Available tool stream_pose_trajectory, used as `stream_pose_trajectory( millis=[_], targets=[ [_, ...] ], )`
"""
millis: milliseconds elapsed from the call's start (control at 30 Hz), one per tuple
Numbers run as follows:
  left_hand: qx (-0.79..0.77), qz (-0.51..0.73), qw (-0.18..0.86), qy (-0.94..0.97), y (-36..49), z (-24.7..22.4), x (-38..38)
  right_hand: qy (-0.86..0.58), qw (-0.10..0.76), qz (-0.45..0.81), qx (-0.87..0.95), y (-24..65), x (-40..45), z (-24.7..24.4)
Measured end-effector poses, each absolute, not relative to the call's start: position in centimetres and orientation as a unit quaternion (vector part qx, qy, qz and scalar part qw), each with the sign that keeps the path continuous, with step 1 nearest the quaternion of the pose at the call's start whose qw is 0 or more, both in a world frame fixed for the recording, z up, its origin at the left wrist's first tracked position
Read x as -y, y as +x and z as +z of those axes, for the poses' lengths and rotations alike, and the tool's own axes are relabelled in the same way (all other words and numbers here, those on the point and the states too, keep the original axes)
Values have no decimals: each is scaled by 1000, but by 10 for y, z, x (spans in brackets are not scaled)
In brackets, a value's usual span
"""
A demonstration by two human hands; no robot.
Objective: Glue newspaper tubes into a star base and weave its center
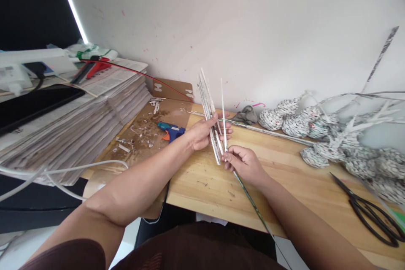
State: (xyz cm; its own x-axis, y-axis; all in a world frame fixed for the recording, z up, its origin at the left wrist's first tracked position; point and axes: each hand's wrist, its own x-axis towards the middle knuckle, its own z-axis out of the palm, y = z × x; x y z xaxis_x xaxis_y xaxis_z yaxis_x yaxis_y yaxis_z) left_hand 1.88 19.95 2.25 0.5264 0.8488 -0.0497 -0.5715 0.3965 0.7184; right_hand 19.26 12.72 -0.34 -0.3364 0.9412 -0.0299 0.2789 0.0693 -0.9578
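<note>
My left hand [202, 133] is closed around a bundle of thin rolled newspaper sticks [206, 98], held upright above the table. Beside it, my right hand [242, 163] pinches a single paper stick [224, 114] near the bundle's lower end. A dark green length [251, 200] runs from below my right fingers toward the table's front edge; I cannot tell whether it is part of the same stick. Behind the hands, long paper sticks [272, 131] lie on the wooden table [202, 185].
A blue glue gun [173, 132] lies left among paper scraps [139, 133]. A newspaper stack [104, 122] stands farther left, with white cables [95, 165] before it. Woven paper shapes [295, 123] line the wall at right. Black scissors [363, 206] lie near the right edge.
</note>
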Motion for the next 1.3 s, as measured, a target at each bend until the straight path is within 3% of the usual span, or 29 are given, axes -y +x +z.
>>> stream_pose_trajectory(
  millis=[200, 1300],
  targets=[
    [-226, 484, 793, 293, 18, 24, -201, -436, 347, 560, 614, 191, -131, -2],
    [-191, 460, 816, 293, 23, 22, -198, -525, 359, 520, 570, 190, -133, -1]
  ],
)
